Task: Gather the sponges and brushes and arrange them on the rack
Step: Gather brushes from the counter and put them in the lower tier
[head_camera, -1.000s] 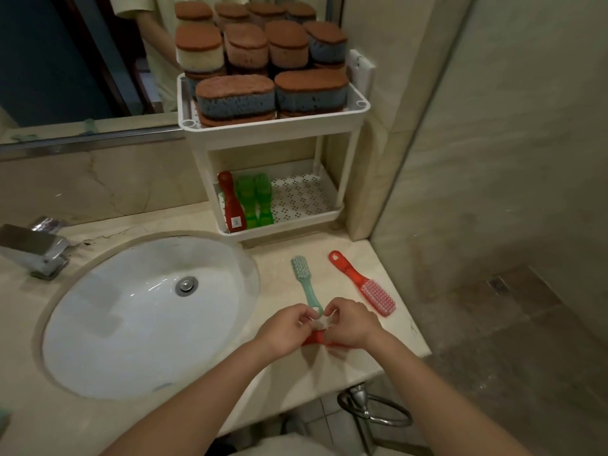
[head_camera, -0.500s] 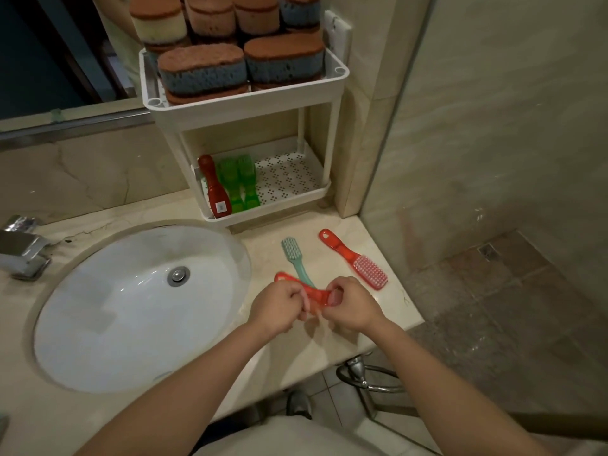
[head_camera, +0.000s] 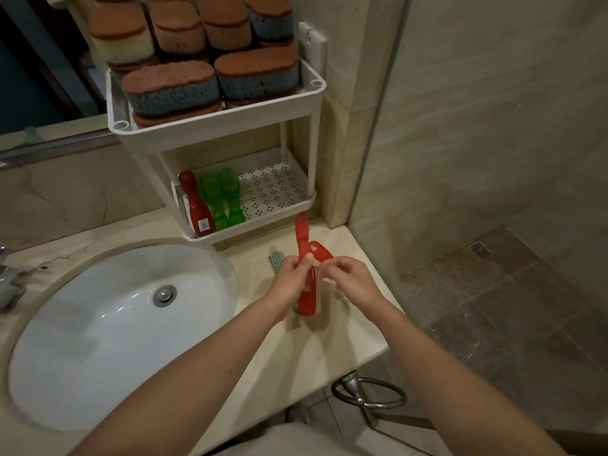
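Observation:
My left hand grips a red brush upright over the counter, its handle pointing toward the rack and its head below my fingers. The fingertips of my right hand pinch at the same brush's bristle side. Behind my hands, a second red brush and a teal brush lie on the counter, both mostly hidden. The white two-tier rack carries several brown-topped sponges on top. Its lower tray holds one red brush and two green brushes.
A white sink fills the counter's left, with a faucet at the far left edge. The beige counter ends just right of my hands at a tiled wall. A chrome towel ring hangs below the front edge.
The held red brush has swung from lying crosswise between my hands to upright with its handle pointing at the rack. My hands have risen slightly and my head has moved closer to the rack.

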